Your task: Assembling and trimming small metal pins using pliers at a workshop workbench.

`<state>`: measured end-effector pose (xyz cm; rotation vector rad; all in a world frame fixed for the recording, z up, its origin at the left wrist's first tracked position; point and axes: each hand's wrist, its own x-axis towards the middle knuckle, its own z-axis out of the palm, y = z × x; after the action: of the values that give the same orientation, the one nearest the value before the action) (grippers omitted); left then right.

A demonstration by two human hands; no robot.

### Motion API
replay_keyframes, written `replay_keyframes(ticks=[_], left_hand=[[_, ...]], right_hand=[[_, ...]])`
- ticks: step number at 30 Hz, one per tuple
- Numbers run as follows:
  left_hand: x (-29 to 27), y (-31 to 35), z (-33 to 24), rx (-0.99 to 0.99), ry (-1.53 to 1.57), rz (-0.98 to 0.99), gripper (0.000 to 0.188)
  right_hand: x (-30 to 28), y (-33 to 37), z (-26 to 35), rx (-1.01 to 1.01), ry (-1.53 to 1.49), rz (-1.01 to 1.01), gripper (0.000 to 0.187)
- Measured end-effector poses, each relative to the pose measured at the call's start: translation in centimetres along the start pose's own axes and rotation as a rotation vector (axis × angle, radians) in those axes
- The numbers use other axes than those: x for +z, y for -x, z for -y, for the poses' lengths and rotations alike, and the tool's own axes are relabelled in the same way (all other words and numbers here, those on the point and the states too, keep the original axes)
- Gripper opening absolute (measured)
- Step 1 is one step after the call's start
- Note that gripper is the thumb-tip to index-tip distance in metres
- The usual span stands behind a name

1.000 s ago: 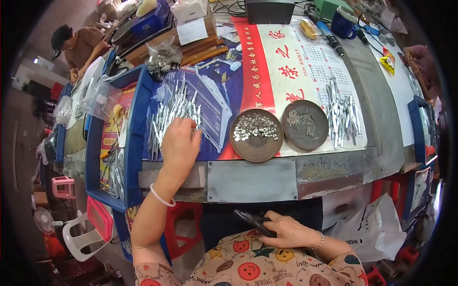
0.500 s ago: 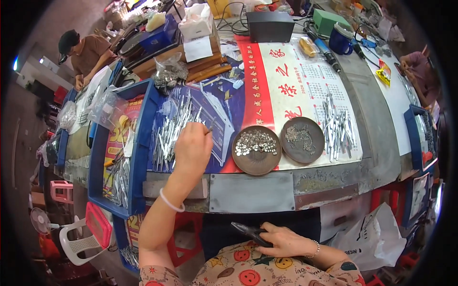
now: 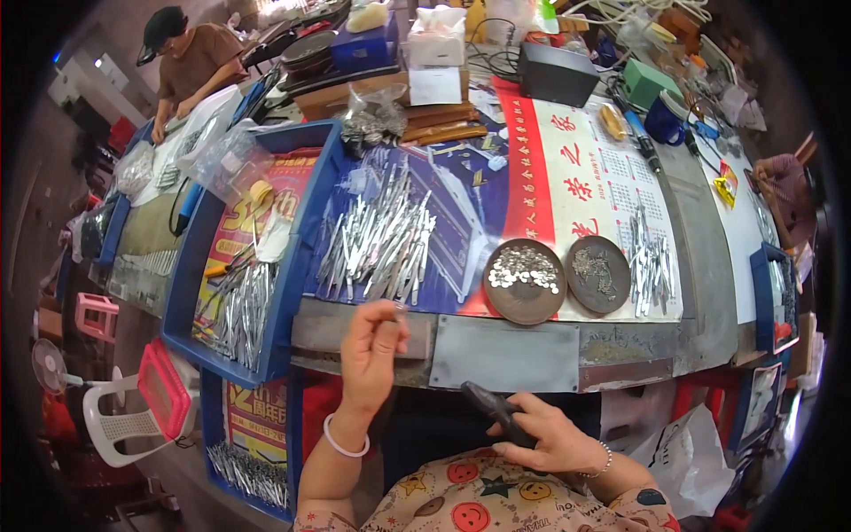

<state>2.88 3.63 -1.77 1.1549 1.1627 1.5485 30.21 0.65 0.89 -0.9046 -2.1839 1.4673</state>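
My left hand (image 3: 370, 355) is raised over the table's front edge, just below a pile of thin silver metal strips (image 3: 381, 239). Its fingers are pinched together. A small shiny bit shows at the fingertips, too small to name. Close to my body, my right hand (image 3: 554, 436) is wrapped round dark-handled pliers (image 3: 498, 413), whose nose points up and left. Right of the strip pile stands a round brown dish (image 3: 525, 307) of small shiny discs. Beside it, a second brown dish (image 3: 603, 301) holds fine metal links or rings.
A blue tray (image 3: 306, 239) with metal strips stands at left, another blue tray (image 3: 208, 417) below it. More strips (image 3: 651, 266) lie right of the dishes. A metal plate (image 3: 505, 355) lines the table's front edge. Farther back are a black box (image 3: 557, 74) and a blue mug (image 3: 667, 119). Two people sit nearby.
My left hand has drawn back from the strip pile to the table's front edge. My right hand still grips the pliers, slightly shifted. The view has turned left.
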Motion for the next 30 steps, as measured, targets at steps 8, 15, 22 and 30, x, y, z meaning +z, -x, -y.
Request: replay_keyframes(ticks=[8, 15, 22, 30], left_hand=[[0.6, 0.2, 1.1, 0.17, 0.068, 0.169, 0.012], [0.1, 0.4, 1.8, 0.164, 0.177, 0.184, 0.009], [-0.3, 0.1, 2.2, 0.221, 0.234, 0.205, 0.008], [-0.3, 0.4, 2.2, 0.24, 0.187, 0.18, 0.009]], right_hand=[[-2.6, -3.2, 4.1, -0.074, 0.161, -0.104, 0.024], [-3.2, -6.5, 5.2, -0.087, 0.409, -0.102, 0.026], [-4.7, -7.8, 9.1, -0.424, 0.719, -0.283, 0.034], [-4.1, -8.7, 8.9, -0.351, 0.69, -0.289, 0.028]])
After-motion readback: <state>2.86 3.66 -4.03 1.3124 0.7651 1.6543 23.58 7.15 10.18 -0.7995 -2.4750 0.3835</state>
